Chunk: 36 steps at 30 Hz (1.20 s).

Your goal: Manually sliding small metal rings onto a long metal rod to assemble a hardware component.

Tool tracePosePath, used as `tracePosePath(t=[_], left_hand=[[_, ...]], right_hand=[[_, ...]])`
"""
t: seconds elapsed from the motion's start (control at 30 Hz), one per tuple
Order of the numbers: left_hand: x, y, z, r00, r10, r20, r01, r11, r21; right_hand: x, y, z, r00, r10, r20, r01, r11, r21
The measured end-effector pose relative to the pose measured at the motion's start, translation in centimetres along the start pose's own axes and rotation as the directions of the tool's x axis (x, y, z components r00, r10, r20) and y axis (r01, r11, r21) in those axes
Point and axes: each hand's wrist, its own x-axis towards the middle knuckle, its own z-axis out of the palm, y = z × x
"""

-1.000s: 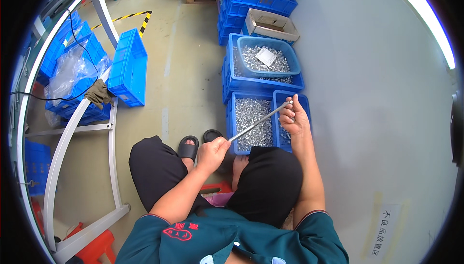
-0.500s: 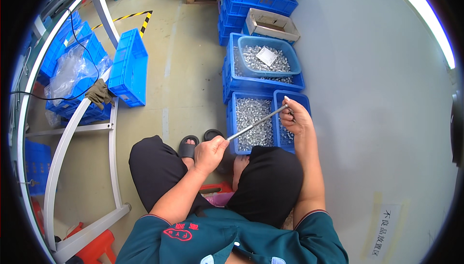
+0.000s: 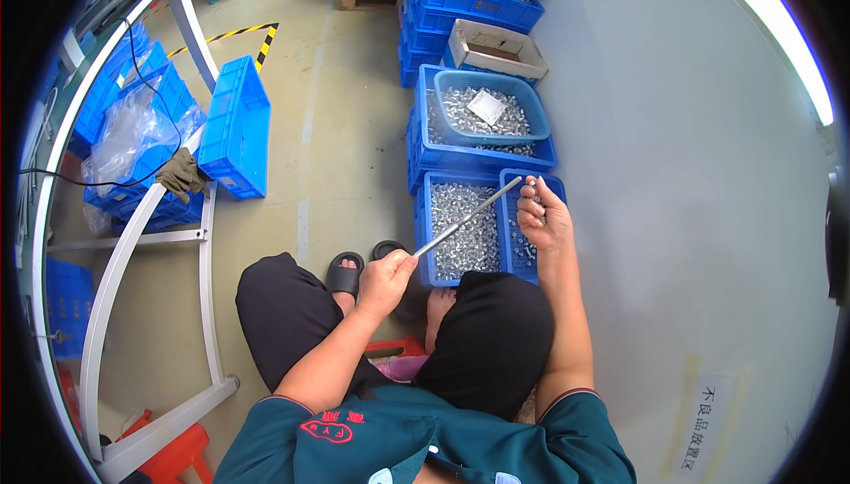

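Observation:
I sit low with my knees apart, in black trousers. My left hand (image 3: 386, 278) grips the near end of a long thin metal rod (image 3: 467, 217) that slants up and to the right. My right hand (image 3: 542, 216) is at the rod's far tip, fingers pinched on a small metal part. Both hands hover over a blue bin (image 3: 431, 238) full of small shiny metal parts, and a narrower blue bin (image 3: 554, 185) beside it on the right.
More blue crates (image 3: 423, 134) of metal parts stand stacked beyond, with a blue basket (image 3: 540, 116) and a cardboard box (image 3: 496, 48). A grey wall (image 3: 691, 218) runs on the right. A white table frame (image 3: 206, 254), blue crates (image 3: 235, 130) and a glove (image 3: 181, 176) lie left.
My right hand has stayed at the rod's tip, shifting slightly. The rod and my left hand hold nearly the same pose.

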Motion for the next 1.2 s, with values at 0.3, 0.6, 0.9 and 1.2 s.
tracePosePath(t=[0.3,0.6,0.9,1.2], left_hand=[[-0.5,0.5,-0.2,0.999,0.03,0.026,-0.031,0.998,0.055],[-0.4,0.5,-0.4,0.999,0.053,0.012,-0.054,0.99,0.132],[0.0,-0.5,-0.1,0.993,-0.009,0.121,0.028,0.988,-0.152],[0.1,-1.9,0.7,0.986,0.001,0.164,0.045,0.96,-0.276]], right_hand=[[0.2,0.7,0.1,1.0,0.002,-0.024,0.0,0.999,0.048],[0.1,0.6,1.9,0.993,-0.102,-0.065,0.065,0.902,-0.427],[-0.4,0.0,2.9,0.996,-0.091,0.014,0.086,0.864,-0.496],[-0.9,-0.3,2.3,0.991,-0.072,0.115,0.103,0.95,-0.294]])
